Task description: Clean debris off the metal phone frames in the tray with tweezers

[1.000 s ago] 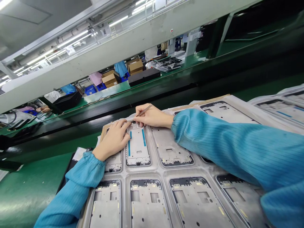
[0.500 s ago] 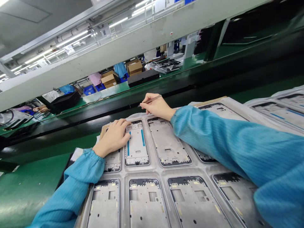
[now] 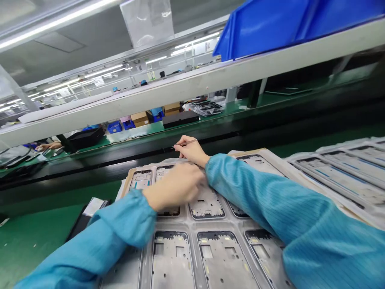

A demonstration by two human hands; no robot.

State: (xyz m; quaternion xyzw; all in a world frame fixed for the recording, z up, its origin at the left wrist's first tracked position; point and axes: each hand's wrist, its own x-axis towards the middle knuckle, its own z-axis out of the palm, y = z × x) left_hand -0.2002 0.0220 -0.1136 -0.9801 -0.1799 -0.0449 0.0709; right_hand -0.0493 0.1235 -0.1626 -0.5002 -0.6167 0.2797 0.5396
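My right hand is pinched round thin metal tweezers above the far edge of a moulded tray. My left hand hovers over the tray's far row, smeared by motion, so its fingers are unclear. Metal phone frames lie in the tray's pockets, among them one frame just right of my left hand and another frame in the nearer row. At the far left, a frame carries blue strips. My left hand and forearm hide parts of several frames.
A second tray with phone frames lies at the right. Left of my tray is a dark object with a pale sheet on the green bench. A shelf beam crosses ahead, bearing a blue bin. Another person's hand shows far left.
My left hand has moved right, off the blue-striped frames and across the far row. My right hand still grips the tweezers. The view has tilted up, bringing the blue bin into sight.
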